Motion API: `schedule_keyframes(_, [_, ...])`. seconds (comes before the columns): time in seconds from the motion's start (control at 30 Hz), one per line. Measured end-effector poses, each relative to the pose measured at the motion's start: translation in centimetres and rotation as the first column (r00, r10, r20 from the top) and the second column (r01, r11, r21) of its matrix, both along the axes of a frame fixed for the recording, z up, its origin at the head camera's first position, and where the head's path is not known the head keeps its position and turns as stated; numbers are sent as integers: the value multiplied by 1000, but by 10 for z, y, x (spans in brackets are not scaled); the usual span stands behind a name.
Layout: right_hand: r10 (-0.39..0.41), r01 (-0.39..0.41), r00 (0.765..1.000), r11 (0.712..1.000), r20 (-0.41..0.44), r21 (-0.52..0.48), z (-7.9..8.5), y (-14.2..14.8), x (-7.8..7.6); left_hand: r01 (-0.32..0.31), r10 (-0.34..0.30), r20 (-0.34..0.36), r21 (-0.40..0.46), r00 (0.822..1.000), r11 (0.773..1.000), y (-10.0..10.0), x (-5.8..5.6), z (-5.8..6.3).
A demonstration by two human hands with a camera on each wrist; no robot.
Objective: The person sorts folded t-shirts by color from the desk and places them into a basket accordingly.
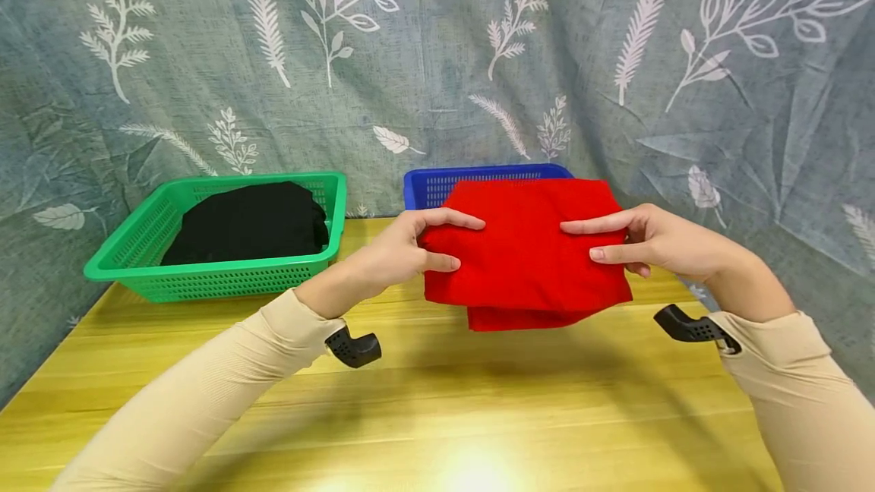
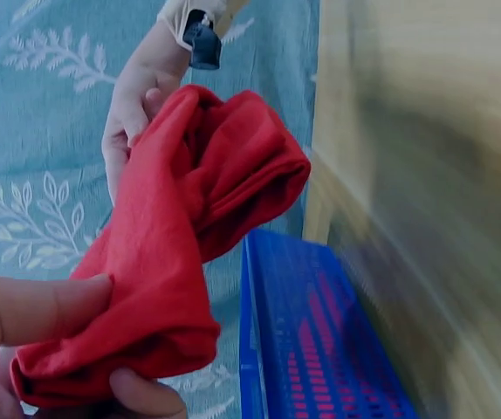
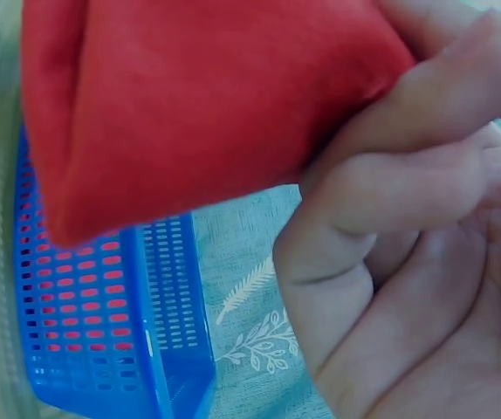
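A folded red cloth (image 1: 522,249) is held up above the table, in front of the blue basket (image 1: 437,187). My left hand (image 1: 399,249) pinches its left side, with the thumb on the near face. At the right side my right hand (image 1: 673,243) grips the cloth between thumb and fingers. The left wrist view shows the cloth (image 2: 159,244) end-on as thick layers, loosely folded over. In the right wrist view the cloth's lower edge overlaps the blue basket (image 3: 150,332), and red shows through the basket's slots.
A green basket (image 1: 225,273) with folded black cloth (image 1: 246,222) stands at the back left of the wooden table (image 1: 383,416). Behind the baskets hangs a grey-green curtain (image 1: 437,44) with white leaf prints.
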State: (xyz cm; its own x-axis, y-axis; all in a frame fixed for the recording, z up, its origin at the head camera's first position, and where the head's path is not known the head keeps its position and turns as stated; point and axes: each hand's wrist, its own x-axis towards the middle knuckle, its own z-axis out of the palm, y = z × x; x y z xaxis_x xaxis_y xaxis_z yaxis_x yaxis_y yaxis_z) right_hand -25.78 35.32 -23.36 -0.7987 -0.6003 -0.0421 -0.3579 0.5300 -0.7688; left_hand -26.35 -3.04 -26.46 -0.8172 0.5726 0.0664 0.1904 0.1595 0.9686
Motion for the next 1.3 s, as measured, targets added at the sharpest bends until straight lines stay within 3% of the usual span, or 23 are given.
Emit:
schedule_keyframes(0.37, [-82, 83, 995, 996, 61, -13, 6, -2, -37, -34, 34, -11, 0, 999, 999, 4, -41, 5])
schedule_keyframes(0.57, [-180, 182, 978, 983, 107, -8, 4, -4, -58, -67, 66, -31, -22, 997, 998, 9, -62, 3])
schedule_keyframes(0.87, [-269, 279, 950, 959, 157, -46, -3, -8, -87, -144, 143, -30, -65, 989, 987, 17, -86, 2])
schedule_keyframes(1.3, [-361, 369, 922, 929, 141, -39, -10, -16, -114, -222, 217, -54, -114, 975, 968, 26, -115, -5])
